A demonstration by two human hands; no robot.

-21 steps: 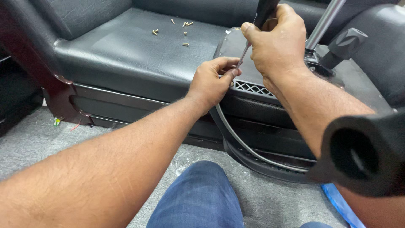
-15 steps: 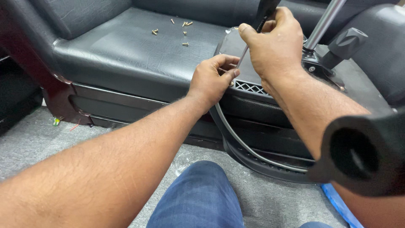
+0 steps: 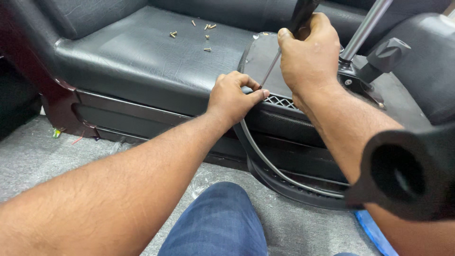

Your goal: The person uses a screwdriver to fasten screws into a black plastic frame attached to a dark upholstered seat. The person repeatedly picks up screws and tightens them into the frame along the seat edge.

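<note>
My right hand (image 3: 310, 54) has its grip closed round the black handle of a screwdriver (image 3: 284, 45), whose thin shaft slants down to the edge of the mesh chair seat (image 3: 279, 102). My left hand (image 3: 232, 97) pinches shut at that same edge, right where the screwdriver tip meets the mesh, thumb and forefinger pressed together on the rim. Loose brass screws (image 3: 192, 31) lie scattered on the black sofa cushion (image 3: 142, 57) beyond the chair seat.

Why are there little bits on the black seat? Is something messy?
Yes: small brass-coloured screws lie scattered loose on the black seat cushion, not in any holder. A grey trim strip also hangs loose below the left hand.
</note>
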